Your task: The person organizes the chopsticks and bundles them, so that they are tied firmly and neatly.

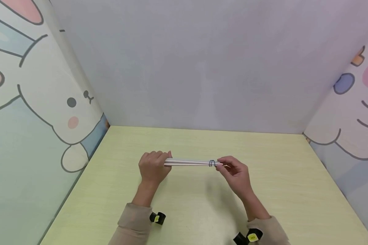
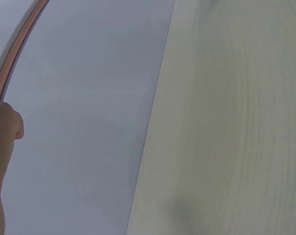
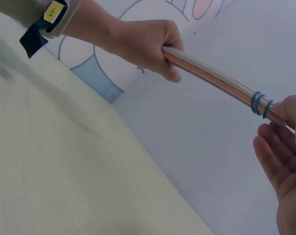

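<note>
A bundle of slender, pale chopsticks (image 1: pixel 188 162) is held level above the table, and one side of it looks orange-brown in the right wrist view. My left hand (image 1: pixel 154 166) grips its left end, fingers wrapped round it. A dark blue-green elastic band (image 1: pixel 212 163) loops several times round the bundle near its right end. Just beyond the band, my right hand (image 1: pixel 236 175) pinches the end of the chopsticks between thumb and fingertips. In the right wrist view its other fingers (image 3: pixel 270 161) are loosely bent below the bundle. The chopsticks' left ends are hidden inside the left hand.
A pale yellow-green wooden table (image 1: pixel 184 211) lies beneath both hands. Behind it rises a plain grey wall (image 1: pixel 196 68); side panels with a cartoon rabbit (image 1: pixel 58 85) and another cartoon figure (image 1: pixel 340 112) flank it. Black straps with yellow labels sit at both sleeve cuffs.
</note>
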A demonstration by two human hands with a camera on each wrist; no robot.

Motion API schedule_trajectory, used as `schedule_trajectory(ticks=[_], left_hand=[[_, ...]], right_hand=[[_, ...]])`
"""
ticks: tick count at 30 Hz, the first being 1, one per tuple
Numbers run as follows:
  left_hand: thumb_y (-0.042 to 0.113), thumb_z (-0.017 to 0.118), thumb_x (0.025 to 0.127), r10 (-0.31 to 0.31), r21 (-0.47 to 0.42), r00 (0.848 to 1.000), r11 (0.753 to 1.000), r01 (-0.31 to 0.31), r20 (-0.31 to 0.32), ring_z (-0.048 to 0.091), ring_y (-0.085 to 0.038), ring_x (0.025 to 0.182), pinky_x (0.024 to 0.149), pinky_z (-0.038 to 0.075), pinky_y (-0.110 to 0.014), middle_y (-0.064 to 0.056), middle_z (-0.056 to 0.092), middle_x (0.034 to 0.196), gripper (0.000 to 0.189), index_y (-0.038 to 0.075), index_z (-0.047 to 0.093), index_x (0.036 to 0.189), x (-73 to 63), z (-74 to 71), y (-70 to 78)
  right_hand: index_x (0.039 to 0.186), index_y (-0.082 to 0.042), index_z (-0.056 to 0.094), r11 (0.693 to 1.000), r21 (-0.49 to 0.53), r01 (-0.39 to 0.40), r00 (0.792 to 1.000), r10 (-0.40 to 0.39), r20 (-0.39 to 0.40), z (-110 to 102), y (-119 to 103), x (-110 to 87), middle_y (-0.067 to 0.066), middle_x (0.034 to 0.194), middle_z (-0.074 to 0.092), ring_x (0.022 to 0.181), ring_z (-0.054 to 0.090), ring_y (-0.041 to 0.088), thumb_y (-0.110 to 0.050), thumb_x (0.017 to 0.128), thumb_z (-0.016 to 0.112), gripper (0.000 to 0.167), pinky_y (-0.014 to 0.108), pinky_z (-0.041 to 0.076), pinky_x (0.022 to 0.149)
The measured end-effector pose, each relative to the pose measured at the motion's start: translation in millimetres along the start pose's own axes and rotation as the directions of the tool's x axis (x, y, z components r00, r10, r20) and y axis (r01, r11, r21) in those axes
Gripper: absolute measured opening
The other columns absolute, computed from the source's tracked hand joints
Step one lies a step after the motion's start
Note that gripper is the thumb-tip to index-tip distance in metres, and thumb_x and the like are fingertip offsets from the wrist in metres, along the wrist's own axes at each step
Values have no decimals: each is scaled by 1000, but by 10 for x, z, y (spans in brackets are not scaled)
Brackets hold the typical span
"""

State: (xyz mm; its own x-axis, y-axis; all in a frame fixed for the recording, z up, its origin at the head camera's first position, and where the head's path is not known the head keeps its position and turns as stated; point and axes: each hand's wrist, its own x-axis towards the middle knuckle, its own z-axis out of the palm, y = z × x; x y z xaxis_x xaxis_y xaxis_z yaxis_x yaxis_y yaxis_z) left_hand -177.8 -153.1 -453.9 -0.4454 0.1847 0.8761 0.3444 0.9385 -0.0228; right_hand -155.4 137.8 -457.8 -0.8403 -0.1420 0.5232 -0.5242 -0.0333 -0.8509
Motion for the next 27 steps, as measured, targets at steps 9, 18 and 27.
schedule_trajectory(ticks=[9,18,27], left_hand=[[17,61,87,16,-6,1000,1000,-16,-12,50,-16,41,45,44,-34,-1,61,53,30,12,63,58,24,13,64],[17,63,85,19,-21,999,1000,-20,-39,49,-18,40,45,46,-35,-1,60,52,30,13,58,56,62,3,127],[18,62,86,31,-9,999,999,-32,-38,50,-17,41,45,46,-34,0,60,53,30,12,60,56,57,-2,137]], right_hand=[[106,3,72,994,-101,37,990,-23,136,-53,-7,53,15,97,71,89,68,10,17,87,66,24,25,57,76],[107,-4,76,975,-202,94,976,-50,212,-88,-45,109,7,100,74,89,67,10,11,84,74,28,26,55,74],[113,2,72,959,-260,112,973,-52,226,-102,-92,132,15,105,73,97,69,7,16,77,77,39,24,55,84]])
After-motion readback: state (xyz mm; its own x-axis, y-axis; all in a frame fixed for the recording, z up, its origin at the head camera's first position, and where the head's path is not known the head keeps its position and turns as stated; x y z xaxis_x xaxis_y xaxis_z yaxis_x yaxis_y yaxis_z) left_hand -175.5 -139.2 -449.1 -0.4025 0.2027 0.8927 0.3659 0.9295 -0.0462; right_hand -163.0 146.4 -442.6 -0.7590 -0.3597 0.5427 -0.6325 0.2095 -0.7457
